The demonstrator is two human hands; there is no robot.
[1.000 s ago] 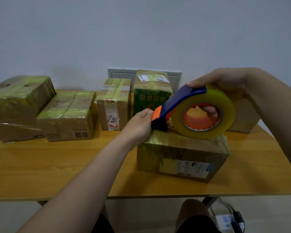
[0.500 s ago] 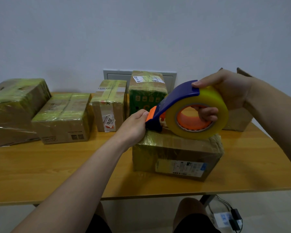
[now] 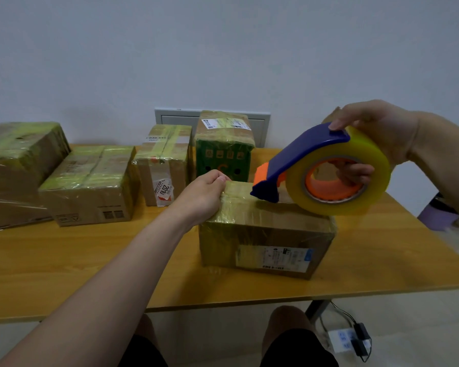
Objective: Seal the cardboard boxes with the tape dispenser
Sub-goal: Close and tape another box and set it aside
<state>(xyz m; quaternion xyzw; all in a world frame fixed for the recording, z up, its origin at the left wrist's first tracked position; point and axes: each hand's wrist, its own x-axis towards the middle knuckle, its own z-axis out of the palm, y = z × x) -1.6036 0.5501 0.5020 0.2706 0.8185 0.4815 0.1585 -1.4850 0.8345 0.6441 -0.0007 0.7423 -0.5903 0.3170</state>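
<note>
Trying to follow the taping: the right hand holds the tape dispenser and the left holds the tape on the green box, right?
Not the green box, which stands behind. The head view shows the left hand holding the tape on the brown box in front; the right hand does hold the tape dispenser.

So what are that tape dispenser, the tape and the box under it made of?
The tape dispenser looks like hard plastic: glossy blue and orange, smoothly moulded. The tape seems thin plastic film, yellowish, see-through, shiny. The box is brown cardboard, matt, partly under wrinkled glossy tape.
</note>
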